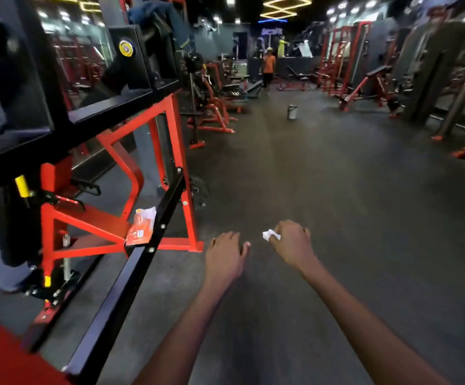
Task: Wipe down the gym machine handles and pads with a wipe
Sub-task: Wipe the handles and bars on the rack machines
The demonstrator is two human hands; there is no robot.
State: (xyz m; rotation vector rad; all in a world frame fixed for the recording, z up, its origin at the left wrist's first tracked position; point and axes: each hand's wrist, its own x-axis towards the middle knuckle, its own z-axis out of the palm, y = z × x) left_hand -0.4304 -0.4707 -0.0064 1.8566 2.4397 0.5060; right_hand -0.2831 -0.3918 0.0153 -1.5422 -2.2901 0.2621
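Observation:
My right hand (291,243) is stretched out over the dark floor and grips a small crumpled white wipe (269,234), which pokes out on the hand's left side. My left hand (225,254) hangs beside it, fingers loosely bent downward, holding nothing. To the left stands a red and black gym machine (131,173) with black pads (17,87) high up and a slanted black bar (148,243). An orange wipe packet (141,227) with white tissue showing rests on the machine's red frame, left of my left hand. Both hands are apart from the machine.
A wide dark rubber floor (336,190) runs ahead between rows of red machines. A small grey bucket (292,111) stands on the floor in the middle distance. A person in an orange shirt (268,69) is far back. A red mat (1,354) lies at bottom left.

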